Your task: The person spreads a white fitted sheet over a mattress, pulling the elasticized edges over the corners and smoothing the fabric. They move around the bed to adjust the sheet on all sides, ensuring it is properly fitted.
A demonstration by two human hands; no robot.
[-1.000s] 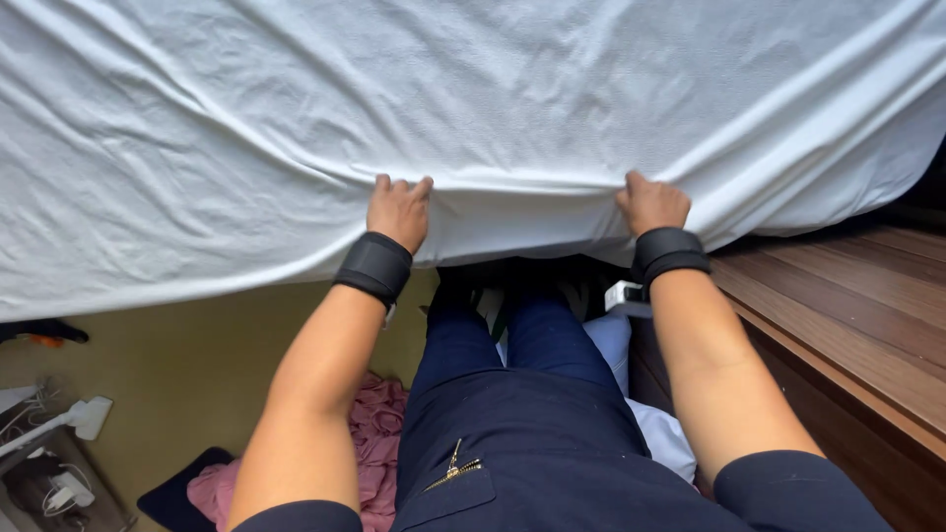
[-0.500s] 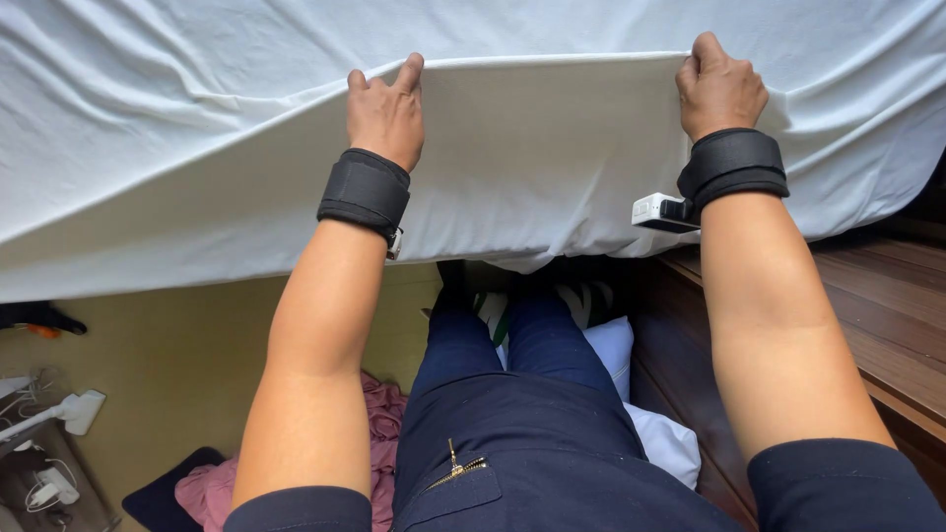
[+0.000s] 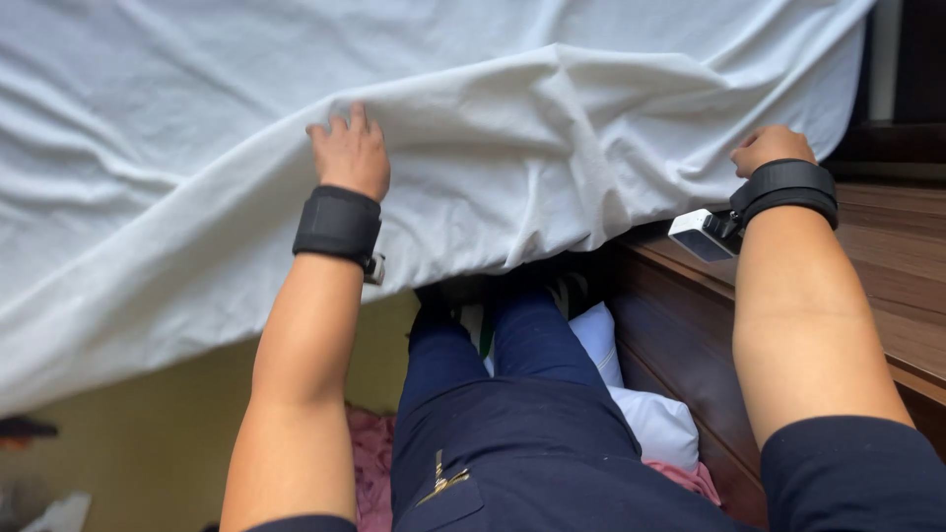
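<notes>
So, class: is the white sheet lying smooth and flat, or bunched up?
Bunched up: the white sheet shows deep folds between the left hand and right hand.
</notes>
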